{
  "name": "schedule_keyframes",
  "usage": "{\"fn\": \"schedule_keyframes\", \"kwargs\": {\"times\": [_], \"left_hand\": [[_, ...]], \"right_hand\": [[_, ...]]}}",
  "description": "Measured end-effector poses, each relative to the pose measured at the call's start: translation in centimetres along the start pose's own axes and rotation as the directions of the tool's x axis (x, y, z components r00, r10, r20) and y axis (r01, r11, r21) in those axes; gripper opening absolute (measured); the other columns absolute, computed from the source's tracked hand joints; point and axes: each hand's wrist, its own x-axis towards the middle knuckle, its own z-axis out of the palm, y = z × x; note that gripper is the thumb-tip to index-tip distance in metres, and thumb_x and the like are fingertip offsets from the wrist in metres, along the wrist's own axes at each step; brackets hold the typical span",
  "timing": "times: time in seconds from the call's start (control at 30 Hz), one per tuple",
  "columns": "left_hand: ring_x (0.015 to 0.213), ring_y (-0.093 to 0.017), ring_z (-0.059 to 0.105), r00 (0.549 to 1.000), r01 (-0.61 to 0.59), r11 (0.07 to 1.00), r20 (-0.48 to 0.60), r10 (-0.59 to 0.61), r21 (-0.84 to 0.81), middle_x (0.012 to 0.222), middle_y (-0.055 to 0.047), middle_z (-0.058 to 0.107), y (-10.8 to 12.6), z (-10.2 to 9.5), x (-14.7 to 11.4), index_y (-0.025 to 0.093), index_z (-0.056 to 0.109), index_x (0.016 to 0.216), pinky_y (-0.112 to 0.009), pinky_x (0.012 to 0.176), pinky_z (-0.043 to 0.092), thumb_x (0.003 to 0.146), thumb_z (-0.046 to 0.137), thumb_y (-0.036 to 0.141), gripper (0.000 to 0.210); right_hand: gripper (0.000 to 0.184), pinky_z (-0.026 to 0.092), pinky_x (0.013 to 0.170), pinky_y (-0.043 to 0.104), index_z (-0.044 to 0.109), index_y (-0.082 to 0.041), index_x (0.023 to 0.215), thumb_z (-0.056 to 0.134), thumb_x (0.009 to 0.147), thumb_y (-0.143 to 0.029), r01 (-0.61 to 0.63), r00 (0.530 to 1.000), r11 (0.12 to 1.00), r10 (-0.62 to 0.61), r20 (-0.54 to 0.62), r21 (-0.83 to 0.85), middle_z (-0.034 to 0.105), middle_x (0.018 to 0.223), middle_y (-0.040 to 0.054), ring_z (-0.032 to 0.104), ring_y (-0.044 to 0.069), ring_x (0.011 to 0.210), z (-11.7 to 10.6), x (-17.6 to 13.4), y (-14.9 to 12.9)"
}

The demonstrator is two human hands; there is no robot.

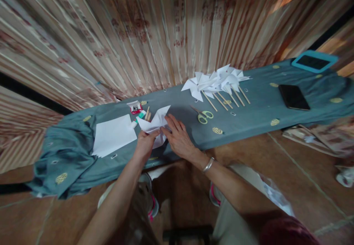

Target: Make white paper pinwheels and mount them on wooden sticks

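Observation:
A white paper pinwheel (159,120) with folded blades is between my hands, above the front part of the cloth-covered bench. My left hand (146,143) pinches its lower left side, thumb toward the centre. On the right, my right hand (179,136) has its fingers on the paper, with the fingertips near the middle; a silver bracelet is on that wrist. Just behind the pinwheel lie several short wooden sticks (148,115) and a glue stick (139,118), partly covered by the paper. A small open red and white box (135,107) holds small metallic pieces.
White paper sheets (114,135) lie to the left. Green-handled scissors (204,116) rest to the right, before several finished pinwheels on sticks (218,81). Farther right are a black phone (293,97) and a blue-framed tablet (314,61). A curtain (171,27) hangs behind the bench (177,99).

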Motion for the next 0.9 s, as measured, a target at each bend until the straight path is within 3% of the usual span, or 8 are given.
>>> {"fn": "schedule_keyframes", "kwargs": {"times": [0.3,0.6,0.9], "left_hand": [[0.079,-0.017,0.068,0.997,0.008,0.984,-0.069,-0.02,-0.18,0.084,-0.002,0.076,-0.5,-0.3,-0.4,0.016,0.072,0.085,-0.03,0.081,0.051,0.05,0.086,0.02,0.038],[0.085,-0.022,0.07,0.998,0.025,0.968,-0.041,-0.036,-0.248,0.085,-0.004,0.077,1.0,-0.6,-0.3,0.017,0.074,0.081,-0.035,0.084,0.052,0.049,0.086,0.02,0.035],[0.093,-0.026,0.07,0.997,0.011,0.97,-0.067,-0.028,-0.241,0.084,-0.005,0.077,1.1,0.1,-0.5,0.016,0.073,0.081,-0.037,0.088,0.052,0.046,0.088,0.026,0.04]], "right_hand": [[0.044,0.029,0.109,0.051,0.051,-0.015,0.132,0.042,0.09,-0.006,0.03,0.999,0.998,-0.031,-0.024,-0.055,0.034,0.153,0.0198,0.016,0.031,0.147,-0.3,0.0,-0.8],[0.051,0.03,0.11,0.051,0.047,-0.019,0.137,0.042,0.089,-0.005,0.054,0.997,0.99,-0.059,-0.041,-0.131,0.034,0.155,0.0167,0.017,0.029,0.148,-0.9,0.1,-1.6],[0.051,0.03,0.108,0.05,0.048,-0.019,0.136,0.042,0.088,-0.004,0.046,0.998,0.987,-0.054,-0.046,-0.151,0.036,0.154,0.0165,0.019,0.029,0.147,-1.5,0.1,-1.7]]}}
